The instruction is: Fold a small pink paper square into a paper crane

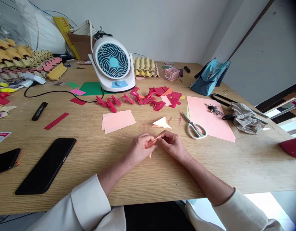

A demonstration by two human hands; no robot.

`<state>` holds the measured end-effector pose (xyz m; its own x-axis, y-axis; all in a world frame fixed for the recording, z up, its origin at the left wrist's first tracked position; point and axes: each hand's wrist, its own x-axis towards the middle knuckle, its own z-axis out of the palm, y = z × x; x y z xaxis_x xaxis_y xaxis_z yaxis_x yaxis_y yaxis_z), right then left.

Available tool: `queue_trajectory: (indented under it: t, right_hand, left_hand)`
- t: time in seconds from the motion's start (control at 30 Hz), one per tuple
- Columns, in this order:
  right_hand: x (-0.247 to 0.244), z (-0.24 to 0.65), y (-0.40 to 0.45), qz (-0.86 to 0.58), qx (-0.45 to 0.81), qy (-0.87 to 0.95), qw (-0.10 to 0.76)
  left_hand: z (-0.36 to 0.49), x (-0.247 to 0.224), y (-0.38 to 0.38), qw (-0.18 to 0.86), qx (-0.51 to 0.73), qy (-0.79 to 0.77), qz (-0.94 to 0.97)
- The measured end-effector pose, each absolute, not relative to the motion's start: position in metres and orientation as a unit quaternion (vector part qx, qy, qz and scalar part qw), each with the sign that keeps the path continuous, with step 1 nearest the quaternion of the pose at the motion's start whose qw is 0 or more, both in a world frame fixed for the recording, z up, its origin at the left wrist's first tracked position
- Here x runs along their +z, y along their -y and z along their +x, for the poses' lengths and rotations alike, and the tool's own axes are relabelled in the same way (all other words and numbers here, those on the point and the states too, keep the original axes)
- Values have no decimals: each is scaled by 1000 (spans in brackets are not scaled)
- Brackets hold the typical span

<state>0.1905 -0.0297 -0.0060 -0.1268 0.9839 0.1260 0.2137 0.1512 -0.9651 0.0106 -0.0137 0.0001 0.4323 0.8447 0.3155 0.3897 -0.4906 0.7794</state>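
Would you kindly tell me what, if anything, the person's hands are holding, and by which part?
A small folded pink paper: the left hand grips its left part, while the right hand pinches its upper right end.

Matt folded paper, wood-grain surface, smooth plastic fan, metal-bladed scissors, rough cardboard egg trays

seemingly peach held paper, blue-white fan
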Motion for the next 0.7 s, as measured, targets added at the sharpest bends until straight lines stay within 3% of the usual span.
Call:
queue_trajectory:
  t: [0.37,0.7]
  right_hand:
    - [4,186,37,-494,329,673,442]
    - [1,185,36,-484,318,691,433]
  left_hand:
    - [7,-2,12,233,342,-398,818]
    - [7,-7,11,281,309,-389,822]
